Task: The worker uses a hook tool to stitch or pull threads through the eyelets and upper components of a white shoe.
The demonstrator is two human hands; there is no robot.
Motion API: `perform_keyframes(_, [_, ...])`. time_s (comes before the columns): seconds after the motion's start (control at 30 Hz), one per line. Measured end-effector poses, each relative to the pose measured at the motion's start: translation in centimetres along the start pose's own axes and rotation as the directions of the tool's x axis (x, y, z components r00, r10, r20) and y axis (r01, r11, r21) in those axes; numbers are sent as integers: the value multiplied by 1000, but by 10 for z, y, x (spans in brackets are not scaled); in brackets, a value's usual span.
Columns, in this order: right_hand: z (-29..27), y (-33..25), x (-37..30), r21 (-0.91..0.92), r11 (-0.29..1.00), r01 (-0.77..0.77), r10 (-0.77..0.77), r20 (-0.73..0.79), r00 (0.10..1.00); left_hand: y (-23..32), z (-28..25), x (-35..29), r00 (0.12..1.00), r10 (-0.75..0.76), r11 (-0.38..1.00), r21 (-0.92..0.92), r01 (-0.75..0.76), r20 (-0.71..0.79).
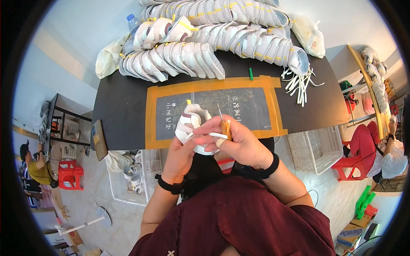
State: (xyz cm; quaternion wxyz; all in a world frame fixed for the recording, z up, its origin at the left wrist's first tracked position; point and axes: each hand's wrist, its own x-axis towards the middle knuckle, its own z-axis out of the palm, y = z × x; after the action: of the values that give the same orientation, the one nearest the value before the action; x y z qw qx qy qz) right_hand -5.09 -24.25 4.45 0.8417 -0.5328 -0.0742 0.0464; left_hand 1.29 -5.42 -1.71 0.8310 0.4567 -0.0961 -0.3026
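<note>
A white and grey shoe upper with maroon patches and a yellow tab stands over the near edge of the table mat. My left hand is closed on its near side, thumb in front, the other fingers mostly hidden. A flat white lace runs across the shoe between both hands. In my right hand is an awl with an orange-yellow handle, its thin metal shaft pointing up and away. The right thumb and fingers also close around the lace. A tape strip wraps one right finger.
Nested rows of shoe uppers line the table's far side. Beside them lie a green-handled tool and a bundle of white laces. Orange tape borders the dark mat. White crates stand below; other people sit left and right.
</note>
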Motion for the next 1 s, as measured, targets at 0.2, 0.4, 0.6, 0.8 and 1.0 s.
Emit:
perform_keyframes(0.2, [2, -5, -6, -45, 999, 21, -19, 29, 999, 2, 0, 2, 1000, -21, 999, 46, 21, -4])
perform_keyframes(0.4, [3, -9, -11, -90, 995, 46, -45, 9, 999, 1, -2, 2, 999, -32, 999, 33, 34, -41])
perform_keyframes(0.6, [-15, -19, -17, -186, 982, 47, -76, -151, 986, -4, -5, 2, 999, 3, 1000, -9, -3, -44])
perform_keyframes(0.8, [-22, -19, -28, -170, 983, 73, -97, -141, 985, -3, -1, 0, 999, 18, 1000, 20, -17, -31])
perform_keyframes(1.0, [-25, -17, -32, -206, 978, 22, -25, -10, 1000, -3, 5, -2, 999, 43, 996, 75, -40, -32])
